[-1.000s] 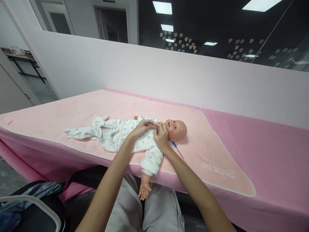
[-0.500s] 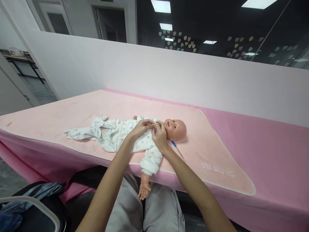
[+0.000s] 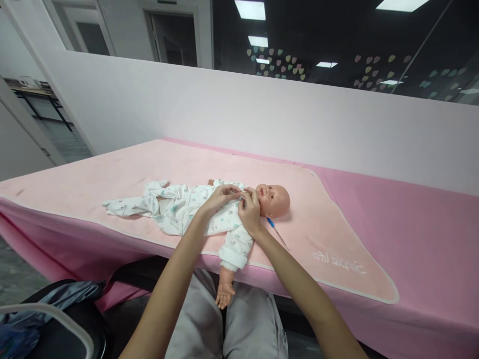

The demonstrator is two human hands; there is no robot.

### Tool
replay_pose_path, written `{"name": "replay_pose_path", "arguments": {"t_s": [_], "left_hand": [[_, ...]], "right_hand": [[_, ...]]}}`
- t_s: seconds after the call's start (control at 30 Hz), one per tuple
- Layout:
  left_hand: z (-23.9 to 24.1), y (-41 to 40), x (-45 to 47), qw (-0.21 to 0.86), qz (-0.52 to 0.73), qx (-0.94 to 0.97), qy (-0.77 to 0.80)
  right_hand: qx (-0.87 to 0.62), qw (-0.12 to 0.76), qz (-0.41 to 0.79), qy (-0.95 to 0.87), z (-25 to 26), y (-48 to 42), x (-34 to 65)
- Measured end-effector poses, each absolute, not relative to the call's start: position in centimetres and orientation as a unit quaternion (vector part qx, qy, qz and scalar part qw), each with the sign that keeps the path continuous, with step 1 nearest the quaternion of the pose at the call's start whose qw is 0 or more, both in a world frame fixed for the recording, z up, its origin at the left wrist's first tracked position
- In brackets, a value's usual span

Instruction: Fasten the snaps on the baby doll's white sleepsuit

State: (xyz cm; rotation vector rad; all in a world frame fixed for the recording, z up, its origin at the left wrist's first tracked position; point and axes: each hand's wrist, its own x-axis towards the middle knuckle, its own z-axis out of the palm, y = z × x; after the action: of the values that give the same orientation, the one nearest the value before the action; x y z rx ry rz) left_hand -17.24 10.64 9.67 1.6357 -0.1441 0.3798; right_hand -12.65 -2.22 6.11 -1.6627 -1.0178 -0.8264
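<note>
A baby doll (image 3: 276, 200) lies on its back on a pale pink blanket (image 3: 112, 179), head to the right, dressed in a white printed romper (image 3: 179, 207). One doll arm hangs over the table's front edge. My left hand (image 3: 220, 197) and my right hand (image 3: 250, 213) meet at the doll's neck, fingers pinching the romper's collar just below the chin. A thin thermometer with a blue tip (image 3: 276, 231) lies on the blanket beside the doll's head, right of my right wrist.
The blanket covers a table draped in a darker pink cloth (image 3: 430, 234), against a white partition wall (image 3: 262, 114) with dark glass above. My grey-trousered knees (image 3: 232, 324) are under the table edge. A dark chair with blue-grey fabric (image 3: 48, 309) is at lower left.
Both hands stay at the doll's collar; fingers shift only slightly. The view wobbles a little.
</note>
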Motion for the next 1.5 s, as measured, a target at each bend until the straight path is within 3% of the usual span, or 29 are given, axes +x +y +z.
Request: {"name": "replay_pose_path", "arguments": {"t_s": [1.5], "left_hand": [[9.86, 10.4, -17.34, 0.676, 0.16, 0.718, -0.049]], "right_hand": [[-0.688, 0.494, -0.333, -0.415, 6.23, -2.26, -13.0]]}}
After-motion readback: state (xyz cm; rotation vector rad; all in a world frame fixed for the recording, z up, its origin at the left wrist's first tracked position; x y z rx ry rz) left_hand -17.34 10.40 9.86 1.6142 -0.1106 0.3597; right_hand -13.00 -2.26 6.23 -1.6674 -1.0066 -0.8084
